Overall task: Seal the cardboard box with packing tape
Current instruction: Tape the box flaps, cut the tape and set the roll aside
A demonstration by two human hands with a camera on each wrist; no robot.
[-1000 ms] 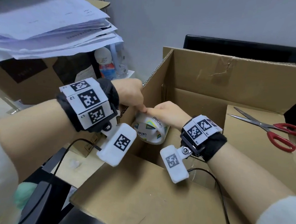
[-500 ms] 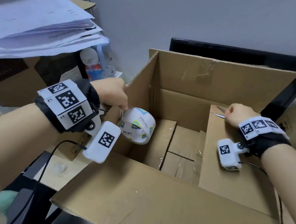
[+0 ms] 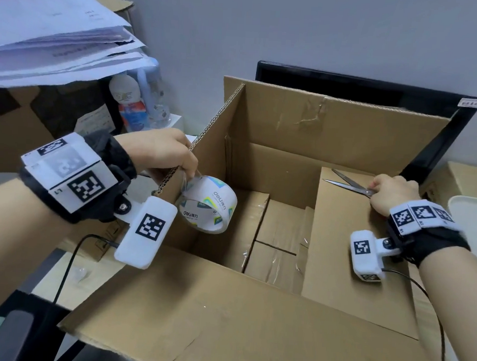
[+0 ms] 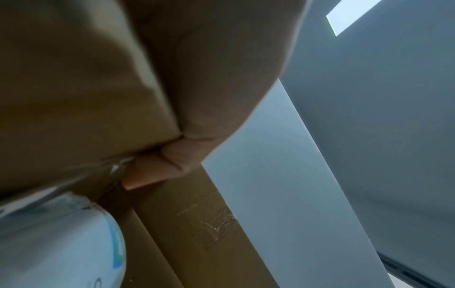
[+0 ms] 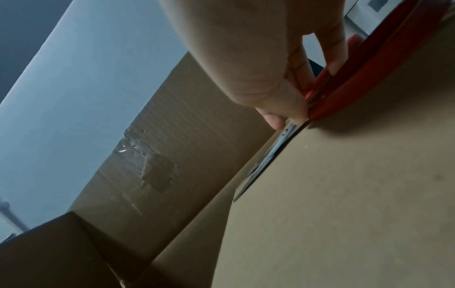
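Note:
A big cardboard box (image 3: 333,124) stands open with its flaps up or out. My left hand (image 3: 191,172) pinches the clear free end of the packing tape against the upright left flap (image 3: 214,139). The white printed tape roll (image 3: 208,206) hangs just below it inside the box. In the left wrist view my fingers (image 4: 157,171) press on the flap, with the tape roll (image 4: 61,243) beneath. My right hand (image 3: 373,192) grips the handles of red scissors (image 5: 344,87); their blades (image 3: 349,183) lie partly open on the right flap (image 3: 352,257).
A stack of papers (image 3: 59,38) overhangs at upper left, with bottles (image 3: 136,104) beneath it. A black monitor (image 3: 377,88) stands behind the box and a white tray (image 3: 475,211) sits at the right edge. Smaller cartons (image 3: 279,227) fill the box's bottom.
My right hand let go of the tape roll and moved right to the scissors on the right flap, where it now grips them. The roll hangs from my left hand alone.

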